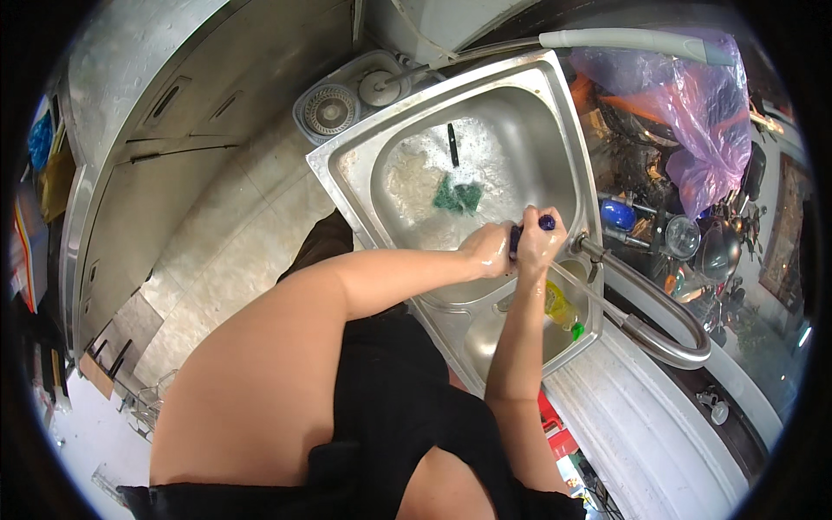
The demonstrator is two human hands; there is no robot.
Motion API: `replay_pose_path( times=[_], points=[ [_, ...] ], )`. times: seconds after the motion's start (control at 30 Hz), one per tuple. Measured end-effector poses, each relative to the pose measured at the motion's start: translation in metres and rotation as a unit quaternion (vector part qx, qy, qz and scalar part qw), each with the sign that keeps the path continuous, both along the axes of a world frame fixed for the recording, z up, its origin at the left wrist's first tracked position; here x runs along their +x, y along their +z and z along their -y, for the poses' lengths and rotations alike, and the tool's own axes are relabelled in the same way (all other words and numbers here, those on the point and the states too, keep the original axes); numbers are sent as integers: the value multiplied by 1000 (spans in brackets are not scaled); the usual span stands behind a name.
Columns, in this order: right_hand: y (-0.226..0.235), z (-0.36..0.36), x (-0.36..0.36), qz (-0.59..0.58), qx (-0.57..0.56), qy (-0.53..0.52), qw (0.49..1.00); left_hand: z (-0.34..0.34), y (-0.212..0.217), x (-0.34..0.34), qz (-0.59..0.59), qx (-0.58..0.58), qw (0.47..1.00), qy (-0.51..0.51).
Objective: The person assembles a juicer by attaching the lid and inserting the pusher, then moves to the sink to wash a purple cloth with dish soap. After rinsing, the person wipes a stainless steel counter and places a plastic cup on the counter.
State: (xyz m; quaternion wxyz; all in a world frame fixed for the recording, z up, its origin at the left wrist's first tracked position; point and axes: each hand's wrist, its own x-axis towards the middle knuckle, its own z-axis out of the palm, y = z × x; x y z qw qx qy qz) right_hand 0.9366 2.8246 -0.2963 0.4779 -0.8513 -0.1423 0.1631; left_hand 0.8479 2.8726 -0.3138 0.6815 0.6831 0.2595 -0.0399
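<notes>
Over the right side of the steel sink (542, 130), my left hand (488, 250) and my right hand (539, 238) are wet and closed, side by side. Between and through them shows a dark purple item (515, 243) with a rounded end; most of it is covered by the fingers, so its kind is unclear. A curved steel faucet (685, 348) sends a stream of water toward my right hand. Foamy water lies in the large basin, with a green scouring pad (458, 195) and a black handle (452, 146) in it.
In the small basin lies a yellow bottle (557, 303) with a green cap. A grey basket (303, 117) holds round items beyond the sink's left corner. A purple plastic bag (693, 113) and clutter stand at right. Ridged white panel (637, 416) adjoins the sink.
</notes>
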Motion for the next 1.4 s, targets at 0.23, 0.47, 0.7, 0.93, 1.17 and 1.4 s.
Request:
replay_pose_path(
  times=[0.23, 0.47, 0.7, 0.93, 1.17, 1.4],
  points=[
    [-32, 2, -17, 66, -17, -237, 969, 18, -39, -2, 48, 131, 990, -29],
    [6, 19, 7, -130, -18, -251, 959, 16, -13, 37, -5, 157, 967, -203],
    [9, 32, -15, -71, -292, 35, 953, -6, -74, 81, 95, 227, 911, -330],
    [0, -9, -32, -65, -34, 15, 997, 1, -68, 98, 31, 240, 879, -411],
    [12, -4, 12, -31, 87, -64, 994, 3, -67, 145, 2, 220, 859, -463],
    [14, 78, 25, 23, 91, -234, 968, 1, -60, 183, -47, 131, 851, -506]
  ],
)
